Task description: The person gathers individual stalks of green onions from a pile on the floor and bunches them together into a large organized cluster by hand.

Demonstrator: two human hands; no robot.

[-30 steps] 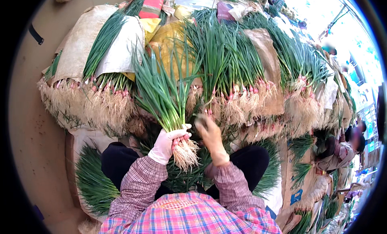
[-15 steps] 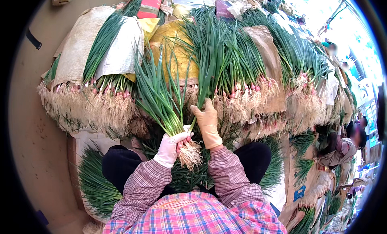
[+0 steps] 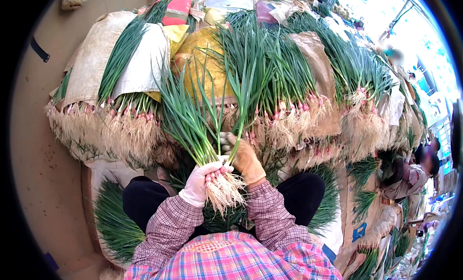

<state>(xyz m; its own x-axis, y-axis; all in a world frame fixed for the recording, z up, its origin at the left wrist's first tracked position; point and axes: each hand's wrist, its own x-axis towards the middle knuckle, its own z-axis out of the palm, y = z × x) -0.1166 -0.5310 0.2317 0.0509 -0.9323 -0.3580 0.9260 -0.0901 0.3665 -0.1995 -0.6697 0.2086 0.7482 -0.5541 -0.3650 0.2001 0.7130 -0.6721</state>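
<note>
One spring-onion bunch [image 3: 201,146] was clasped by the closed left hand [image 3: 198,182]; beside it, the half-curled right hand [image 3: 248,162] had been lowered, its hold indiscernible.

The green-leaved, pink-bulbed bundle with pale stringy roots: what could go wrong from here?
The bundle sits in the white-gloved left hand, so outer stems might slip if its grip loosens. The slender green stalk leaning right, by the tan-gloved right hand, stands apart from the main leaves and could bend or end up uneven. Its leaf tips seem to overlap the green-leaved heap behind, so they may snag.
</note>
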